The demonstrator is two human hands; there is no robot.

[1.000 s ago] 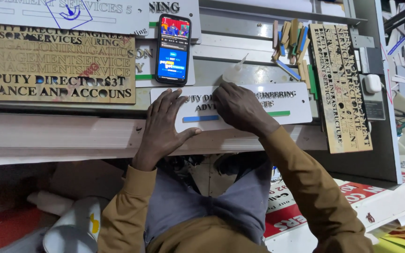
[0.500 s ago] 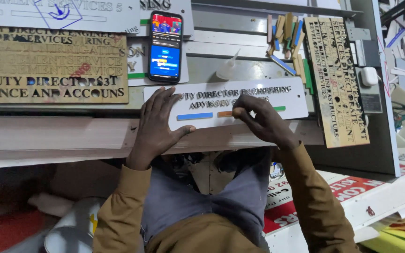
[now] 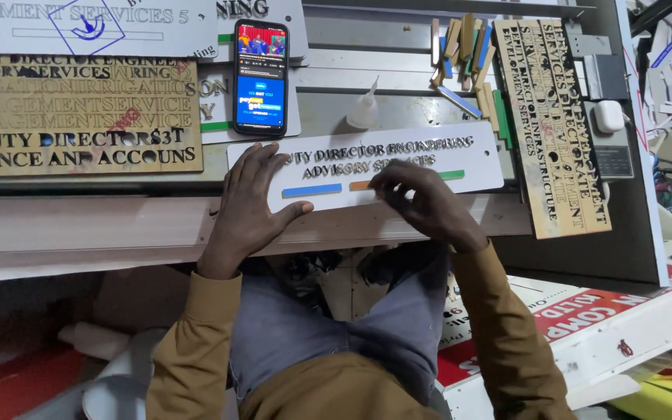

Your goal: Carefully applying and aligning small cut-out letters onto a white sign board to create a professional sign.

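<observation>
Grey worktop (image 3: 398, 117), cluttered. Far left, a wooden letter stencil (image 3: 79, 113); far right, a second stencil (image 3: 558, 124) turned on end. At the near edge, a white sign plate (image 3: 476, 159) with blue (image 3: 311, 190), orange and green strips. Left hand (image 3: 250, 202) released, flat on the plate's left end. Right hand (image 3: 421, 202) fingertips pinched on the orange strip (image 3: 359, 186). Beyond the plate, a lit phone (image 3: 260, 76) and a small glue bottle (image 3: 364, 110).

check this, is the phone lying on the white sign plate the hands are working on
No, the phone lies further back on the bench, apart from the white sign plate under the left hand and right hand.
</observation>
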